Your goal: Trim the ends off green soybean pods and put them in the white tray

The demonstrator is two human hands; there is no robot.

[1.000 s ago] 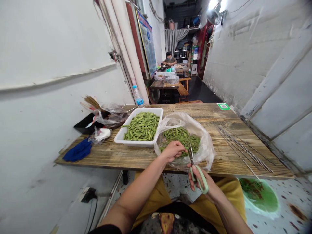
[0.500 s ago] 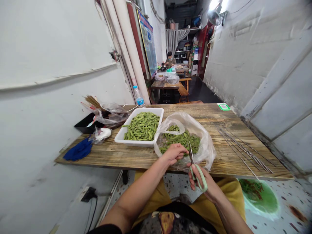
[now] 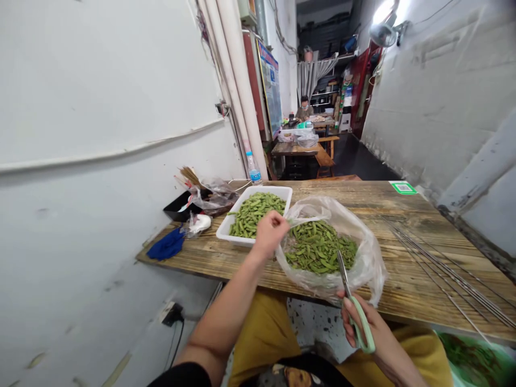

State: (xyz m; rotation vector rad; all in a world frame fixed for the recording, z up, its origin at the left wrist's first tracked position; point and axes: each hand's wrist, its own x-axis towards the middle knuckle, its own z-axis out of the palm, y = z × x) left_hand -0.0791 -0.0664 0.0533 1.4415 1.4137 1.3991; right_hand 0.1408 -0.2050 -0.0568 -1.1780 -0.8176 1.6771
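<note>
My left hand [image 3: 272, 232] is closed at the left edge of a clear plastic bag [image 3: 373, 252], its fingers pinching what looks like the bag's rim. Green soybean pods [image 3: 318, 248] lie inside the open bag. Just behind that hand is a white plastic tray [image 3: 221, 235] heaped with green pods [image 3: 248, 215]; the hand covers the tray's near right part. In my right hand [image 3: 363, 322] are scissors [image 3: 362, 317] with pale green handles. Their blades point up and away, over the near right side of the bag, and look closed together.
Several thin metal skewers [image 3: 447, 271] lie on the wooden table [image 3: 363, 194] at the right. To the left are a blue cloth [image 3: 166, 244], a black box [image 3: 177, 208] and a water bottle [image 3: 253, 169]. A green basin [image 3: 478, 357] stands on the floor. Another person [image 3: 305, 109] sits far back.
My left hand has moved left from the scissor tips to the bag's left edge, and the bag's handle loop is drawn aside. The scissors have closed. The view has swung left.
</note>
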